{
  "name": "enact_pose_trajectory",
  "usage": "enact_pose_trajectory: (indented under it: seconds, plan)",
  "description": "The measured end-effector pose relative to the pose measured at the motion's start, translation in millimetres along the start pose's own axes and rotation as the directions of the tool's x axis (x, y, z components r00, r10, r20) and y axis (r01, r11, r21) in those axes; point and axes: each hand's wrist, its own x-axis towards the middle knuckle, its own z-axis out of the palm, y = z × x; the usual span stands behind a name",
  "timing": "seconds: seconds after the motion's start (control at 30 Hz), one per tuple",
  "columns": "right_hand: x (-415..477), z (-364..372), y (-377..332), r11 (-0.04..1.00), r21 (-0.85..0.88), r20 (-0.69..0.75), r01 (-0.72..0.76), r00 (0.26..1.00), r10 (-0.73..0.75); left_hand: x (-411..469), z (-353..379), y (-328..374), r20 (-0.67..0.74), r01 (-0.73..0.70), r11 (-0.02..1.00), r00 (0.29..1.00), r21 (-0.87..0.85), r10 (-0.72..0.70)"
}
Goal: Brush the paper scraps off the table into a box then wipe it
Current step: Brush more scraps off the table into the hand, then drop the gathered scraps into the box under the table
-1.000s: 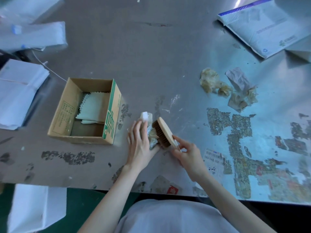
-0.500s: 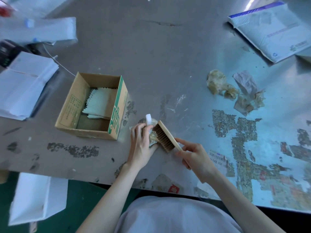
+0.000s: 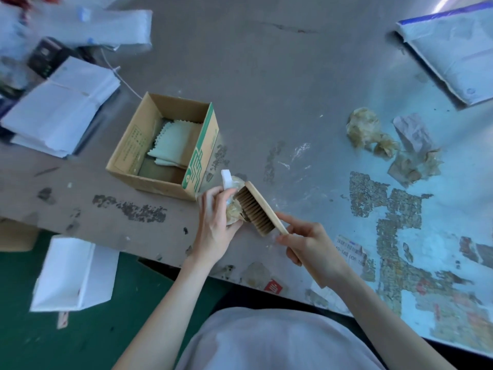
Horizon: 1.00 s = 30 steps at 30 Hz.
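Your left hand (image 3: 216, 228) curls its fingers around a wad of scraps (image 3: 232, 206), hiding most of it. Your right hand (image 3: 309, 247) grips the handle of the brush (image 3: 257, 209), covering its end. Its pale wooden back runs diagonally; the brown bristles face the box (image 3: 162, 145), just beside it.

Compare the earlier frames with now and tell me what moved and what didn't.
Little changed. The left hand and the brush in the right hand carried the bundle of scraps slightly closer to the cardboard box. Both grips are unchanged and nothing was let go. The crumpled scraps farther right and the cloth in the box stayed put.
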Motion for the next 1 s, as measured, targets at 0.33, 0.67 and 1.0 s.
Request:
enact_pose_trajectory:
  seconds: [0.33, 0.67, 1.0]
  plan:
    - [2, 27, 8, 0.994, -0.102, 0.258, -0.024, 0.965, 0.049, -64, -36, 3, -0.146, 0.217, 0.973, 0.968, 0.078, -0.205]
    - [3, 108, 29, 0.975, -0.214, 0.462, -0.055, 0.874, 0.151, -144, -81, -27, -0.329, 0.443, 0.893, 0.857, 0.082, -0.396]
    - [8, 224, 80, 0.924, -0.336, 0.423, -0.18, 0.848, 0.319, -221, -129, -116, -0.297, 0.578, 0.814, 0.787, 0.048, -0.541]
